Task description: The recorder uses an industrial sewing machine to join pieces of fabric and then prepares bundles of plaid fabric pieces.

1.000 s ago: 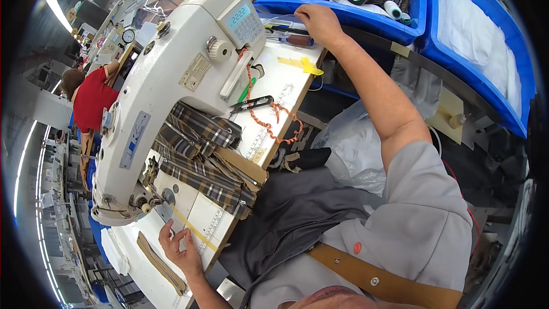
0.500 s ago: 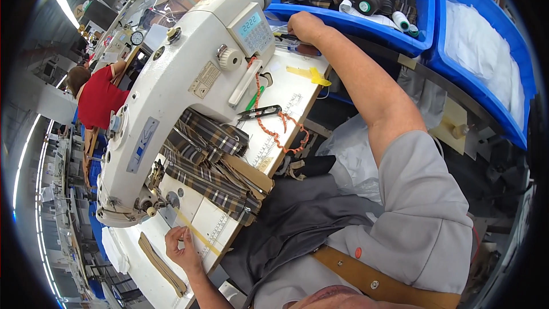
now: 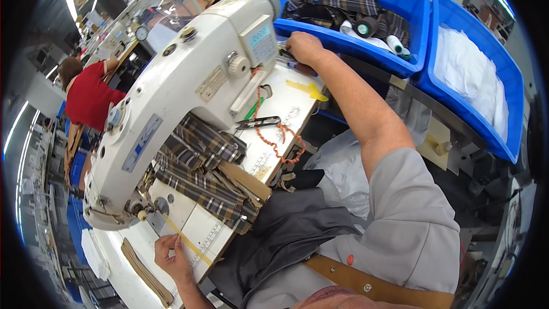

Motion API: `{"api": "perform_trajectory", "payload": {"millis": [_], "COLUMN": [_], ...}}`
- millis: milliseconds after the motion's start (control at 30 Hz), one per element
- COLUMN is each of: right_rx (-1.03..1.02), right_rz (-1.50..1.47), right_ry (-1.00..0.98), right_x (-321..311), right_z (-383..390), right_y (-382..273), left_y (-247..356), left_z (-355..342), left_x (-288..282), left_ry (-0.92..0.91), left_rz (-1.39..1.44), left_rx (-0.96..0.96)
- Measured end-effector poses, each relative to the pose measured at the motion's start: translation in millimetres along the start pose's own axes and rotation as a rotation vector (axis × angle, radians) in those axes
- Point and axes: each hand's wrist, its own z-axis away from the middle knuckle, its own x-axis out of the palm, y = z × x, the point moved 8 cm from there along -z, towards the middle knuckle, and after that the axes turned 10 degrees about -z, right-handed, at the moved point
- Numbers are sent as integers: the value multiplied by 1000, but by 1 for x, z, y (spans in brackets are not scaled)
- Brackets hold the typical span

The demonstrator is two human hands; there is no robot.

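My right hand (image 3: 304,47) reaches past the head of the white sewing machine (image 3: 171,88). Its bent fingers point down among small tools beside the blue bin; a dark-handled tool (image 3: 302,68) lies just under it, and the fingertips are hidden. My left hand (image 3: 173,256) rests at the front of the machine bed, fingers curled towards the thumb, nothing visible in them. Close by runs a yellow tape strip (image 3: 187,239). Plaid fabric pieces (image 3: 200,186) with a brown-edged zipper (image 3: 247,182) lie under the machine arm. A tan strip (image 3: 146,273) lies left of my left hand.
Black thread snips (image 3: 258,122), an orange cord (image 3: 274,151) and a green pen-like stick (image 3: 253,108) lie on the bed. One blue bin (image 3: 349,46) holds plaid cloth and thread spools; another blue bin (image 3: 512,137) holds white pieces. A person in red (image 3: 91,97) sits far left.
The whole view has shifted slightly. My right hand stays at the small tools, a little lower against them. My left hand's fingers have curled in closer to the thumb.
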Motion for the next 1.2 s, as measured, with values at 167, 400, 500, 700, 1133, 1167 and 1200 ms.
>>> {"api": "perform_trajectory", "payload": {"millis": [167, 400, 500, 700, 1133, 1167, 1200], "right_rx": [-3, -69, -50, -445, -391, -314, -331], "right_rz": [-19, -263, -746, -898, -658, -732, -738], "right_ry": [177, 263, 109, -488, -898, -887, -887], "right_x": [-14, -52, -58, -8, 140, 144, 146], "right_z": [8, 44, 67, 158, 174, 171, 170], "right_y": [3, -36, -92, -306, -445, -442, -442], "left_y": [5, -22, -49, -77, -75, -76, -76], "left_z": [-2, 0, -2, -29, -61, -60, -60], "left_x": [-1, 3, 16, 32, 5, 8, 9], "left_ry": [-7, -96, -219, -385, -284, -300, -265], "left_rz": [25, 54, 235, 499, -154, -145, -108], "left_rx": [33, -175, -399, -500, -241, -246, -242]}}
